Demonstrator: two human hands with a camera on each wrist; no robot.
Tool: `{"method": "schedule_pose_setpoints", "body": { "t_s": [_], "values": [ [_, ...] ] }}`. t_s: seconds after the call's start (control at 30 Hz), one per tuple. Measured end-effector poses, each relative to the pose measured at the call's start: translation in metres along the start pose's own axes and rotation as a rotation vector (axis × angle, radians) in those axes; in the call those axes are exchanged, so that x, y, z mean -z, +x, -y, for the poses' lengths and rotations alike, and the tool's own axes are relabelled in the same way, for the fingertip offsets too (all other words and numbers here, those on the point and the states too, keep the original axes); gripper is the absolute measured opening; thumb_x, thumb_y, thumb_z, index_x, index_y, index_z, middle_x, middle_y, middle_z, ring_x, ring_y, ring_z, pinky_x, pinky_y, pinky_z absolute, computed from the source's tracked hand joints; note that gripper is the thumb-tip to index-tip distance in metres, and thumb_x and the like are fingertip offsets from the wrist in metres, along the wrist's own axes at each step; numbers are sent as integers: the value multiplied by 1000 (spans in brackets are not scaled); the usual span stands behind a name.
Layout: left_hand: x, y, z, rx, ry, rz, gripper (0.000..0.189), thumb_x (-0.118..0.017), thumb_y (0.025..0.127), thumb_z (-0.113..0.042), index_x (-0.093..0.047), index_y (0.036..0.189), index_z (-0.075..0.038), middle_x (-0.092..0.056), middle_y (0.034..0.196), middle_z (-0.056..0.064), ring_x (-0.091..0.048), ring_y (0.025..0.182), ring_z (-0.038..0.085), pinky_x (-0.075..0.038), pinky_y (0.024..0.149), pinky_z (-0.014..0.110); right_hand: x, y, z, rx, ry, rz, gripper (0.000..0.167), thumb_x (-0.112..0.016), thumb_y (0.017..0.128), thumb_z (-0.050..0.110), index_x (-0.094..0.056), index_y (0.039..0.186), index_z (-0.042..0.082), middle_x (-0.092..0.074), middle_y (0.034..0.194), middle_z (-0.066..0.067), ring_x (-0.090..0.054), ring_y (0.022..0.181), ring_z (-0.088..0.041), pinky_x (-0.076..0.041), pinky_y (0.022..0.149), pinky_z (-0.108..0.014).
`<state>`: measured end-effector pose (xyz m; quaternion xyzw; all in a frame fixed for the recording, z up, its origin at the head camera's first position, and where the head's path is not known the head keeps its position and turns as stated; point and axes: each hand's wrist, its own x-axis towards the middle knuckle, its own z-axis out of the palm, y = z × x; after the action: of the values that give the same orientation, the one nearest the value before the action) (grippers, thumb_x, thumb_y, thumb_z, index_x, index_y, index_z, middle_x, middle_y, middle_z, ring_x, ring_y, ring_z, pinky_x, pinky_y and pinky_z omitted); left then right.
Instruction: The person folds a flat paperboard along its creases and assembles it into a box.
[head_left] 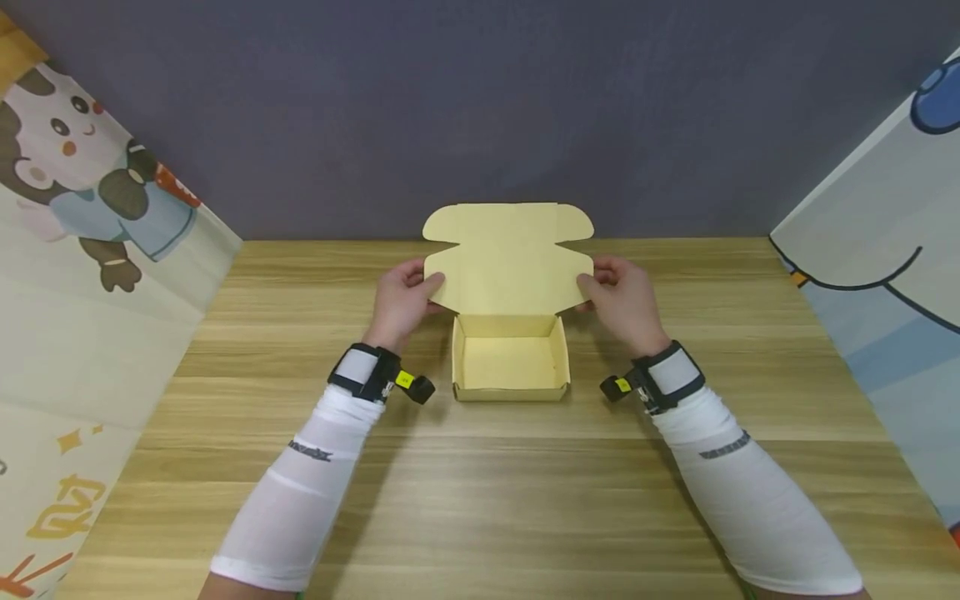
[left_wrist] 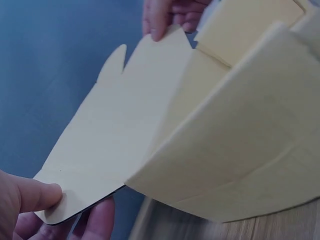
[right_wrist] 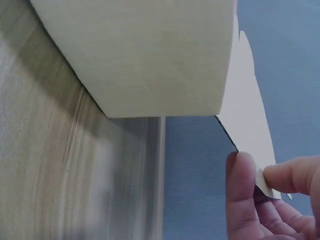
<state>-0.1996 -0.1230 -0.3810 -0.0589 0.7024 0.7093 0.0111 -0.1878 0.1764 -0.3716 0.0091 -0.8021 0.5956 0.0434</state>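
Observation:
A pale yellow cardboard box (head_left: 510, 392) stands on the table with its lid (head_left: 508, 267) raised at the back; nothing shows inside. My left hand (head_left: 402, 302) pinches the lid's left side flap (head_left: 444, 285) between thumb and fingers. On the opposite side, my right hand (head_left: 624, 302) pinches the right side flap (head_left: 576, 279) the same way. In the left wrist view the left thumb (left_wrist: 42, 194) lies on the flap's inner face, fingers behind it. The right wrist view shows the right thumb (right_wrist: 290, 175) and fingers gripping a flap corner beyond the box's side wall (right_wrist: 145, 65).
The wood-grain table (head_left: 480, 500) ends at a dark grey-blue wall (head_left: 495, 108) behind the box. Cartoon-printed panels flank it, one at the left (head_left: 82, 250) and one at the right (head_left: 877, 217). Both wrists carry strapped-on cameras beside the box.

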Motion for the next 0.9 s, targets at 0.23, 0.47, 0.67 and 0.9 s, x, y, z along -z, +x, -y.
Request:
{"method": "schedule_pose_setpoints", "body": {
  "t_s": [0.23,0.47,0.67,0.9],
  "values": [
    [-5,-12,-3,-179,210,-63,28,-64,93,-11,-66,121,-8,-66,103,13,-66,81,22,-59,71,46,-5,-16,25,90,-86,-43,27,-57,92,4,-59,115,-11,-65,93,-29,-66,58,-25,-56,54,-24],
    [-8,-22,-9,-282,287,-72,28,-62,93,-10,-65,121,-5,-67,103,11,-67,83,27,-60,68,43,-13,-16,11,184,-100,-73,24,-59,93,7,-62,112,-6,-66,93,-22,-66,70,-36,-57,55,-27],
    [-11,-30,-12,-338,338,-88,29,-60,95,-20,-66,120,-6,-67,102,8,-67,83,24,-56,67,29,-18,-18,7,252,-105,-76,26,-61,93,14,-63,114,-2,-67,96,-16,-66,77,-24,-58,61,-25],
    [-11,-40,-16,-365,297,-97,33,-53,100,-27,-67,118,-5,-69,97,14,-64,77,29,-54,64,30,-19,-23,7,283,-248,-119,30,-63,93,28,-65,111,5,-69,97,-6,-65,81,-12,-53,68,-16]
  ]
}}
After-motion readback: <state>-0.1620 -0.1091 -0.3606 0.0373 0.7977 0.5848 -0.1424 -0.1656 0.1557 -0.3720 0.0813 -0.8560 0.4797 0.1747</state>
